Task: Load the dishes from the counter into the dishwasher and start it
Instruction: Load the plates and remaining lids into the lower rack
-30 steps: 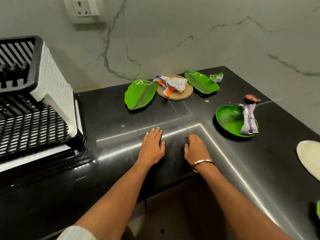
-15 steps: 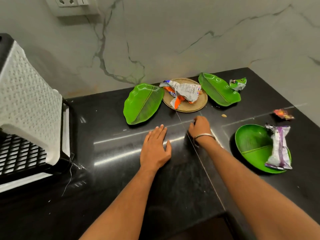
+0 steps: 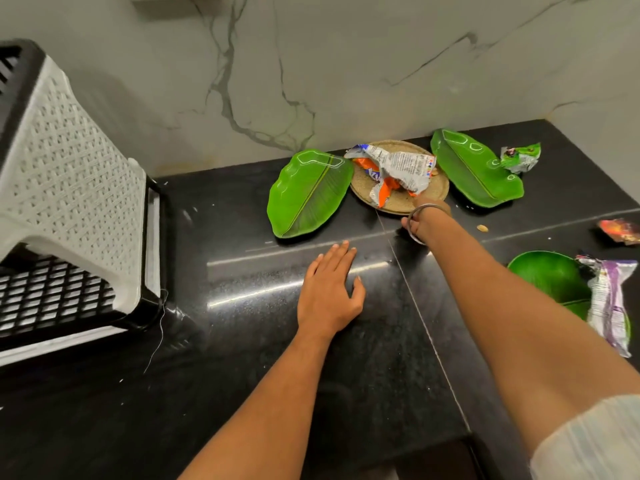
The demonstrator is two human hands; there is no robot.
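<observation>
My left hand lies flat and open on the black counter. My right hand, with a metal bangle on the wrist, reaches the near rim of a round tan plate; its fingers are hidden behind the wrist, so its hold is unclear. A crumpled silver and orange wrapper lies on that plate. A green leaf-shaped plate sits to the left of it and another green leaf-shaped plate to the right. A round green plate carries a purple wrapper.
A black and white dish rack stands at the left on the counter. A green wrapper and a red wrapper lie at the right, with a crumb near them. The marble wall closes off the back.
My right hand has moved forward from the counter's middle to the tan plate's near rim. The view has shifted closer and rightward. My left hand stays flat on the counter.
</observation>
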